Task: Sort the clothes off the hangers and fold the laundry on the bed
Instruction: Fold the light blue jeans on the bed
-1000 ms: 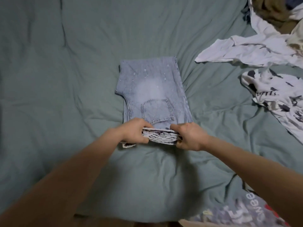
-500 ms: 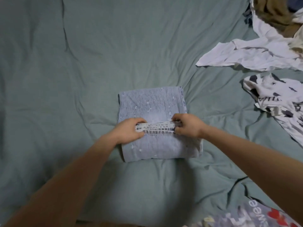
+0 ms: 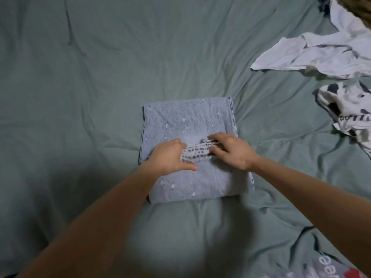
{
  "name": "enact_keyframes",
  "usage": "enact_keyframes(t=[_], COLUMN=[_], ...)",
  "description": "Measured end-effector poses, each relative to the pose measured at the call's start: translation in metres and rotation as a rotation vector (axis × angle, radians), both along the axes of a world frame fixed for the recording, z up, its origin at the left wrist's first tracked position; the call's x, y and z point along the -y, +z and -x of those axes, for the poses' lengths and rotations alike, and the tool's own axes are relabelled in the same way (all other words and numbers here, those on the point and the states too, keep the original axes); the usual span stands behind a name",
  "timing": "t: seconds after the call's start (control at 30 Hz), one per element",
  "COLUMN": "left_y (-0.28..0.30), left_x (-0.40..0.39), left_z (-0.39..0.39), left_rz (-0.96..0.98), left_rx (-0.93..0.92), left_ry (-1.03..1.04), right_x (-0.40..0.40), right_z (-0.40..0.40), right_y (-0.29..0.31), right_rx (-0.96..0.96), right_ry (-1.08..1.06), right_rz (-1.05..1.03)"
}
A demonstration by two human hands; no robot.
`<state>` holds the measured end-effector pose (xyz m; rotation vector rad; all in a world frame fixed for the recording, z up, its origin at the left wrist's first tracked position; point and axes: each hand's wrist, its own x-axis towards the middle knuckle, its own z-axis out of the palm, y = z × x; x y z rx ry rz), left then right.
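Note:
A pair of light blue jeans (image 3: pixel 188 119) lies folded into a thick rectangle in the middle of the green bed sheet (image 3: pixel 80 97). Its frayed white hem (image 3: pixel 197 155) runs across the top of the fold. My left hand (image 3: pixel 170 155) rests on the left end of the hem, fingers laid over it and thumb stretched out below. My right hand (image 3: pixel 230 151) lies on the hem's right end with its fingers spread flat, pressing it onto the denim.
A crumpled white shirt (image 3: pixel 313 55) lies at the upper right, with a black-and-white printed garment (image 3: pixel 345 109) below it and a brown garment (image 3: pixel 357 7) in the corner. A printed grey fabric (image 3: pixel 331 269) shows at the bottom right edge. The sheet is wrinkled.
The near end of the jeans was folded up and over, halving their length. Both hands carried the frayed hem away from me and now lie flatter on it.

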<state>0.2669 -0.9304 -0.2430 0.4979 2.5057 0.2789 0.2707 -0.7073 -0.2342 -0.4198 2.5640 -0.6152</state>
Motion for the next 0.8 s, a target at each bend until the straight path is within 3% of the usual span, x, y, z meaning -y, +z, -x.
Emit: enact_keyframes(t=[0.07,0.13,0.27,0.4,0.6,0.7,0.8], left_y=[0.01,0.02,0.024,0.01,-0.03,-0.04,-0.048], left_x=[-0.006,-0.011,-0.005,0.009,0.009,0.008,0.006], left_z=[0.01,0.028,0.083,0.124,0.145,0.151,0.157], left_rz=[0.003,-0.011,-0.009,0.15,0.125,0.112,0.117], left_rx=[-0.09,-0.18,-0.304,-0.362,-0.251,-0.197,-0.211], left_ry=[-0.081,-0.113,-0.044,-0.018,0.046,0.048,0.043], right_x=[-0.005,-0.006,0.01,0.039,0.042,0.034,0.028], right_z=[0.01,0.032,0.082,0.114,0.142,0.153,0.163], right_y=[0.009,0.016,0.018,-0.009,-0.04,-0.044,-0.049], right_rx=[0.045,-0.032,-0.251,-0.367,-0.153,-0.104,-0.078], right_ry=[0.087,0.142,0.058,-0.027,-0.047,0.074,0.054], right_rz=[-0.032,-0.127,-0.234,-0.315,-0.36,-0.339,-0.288])
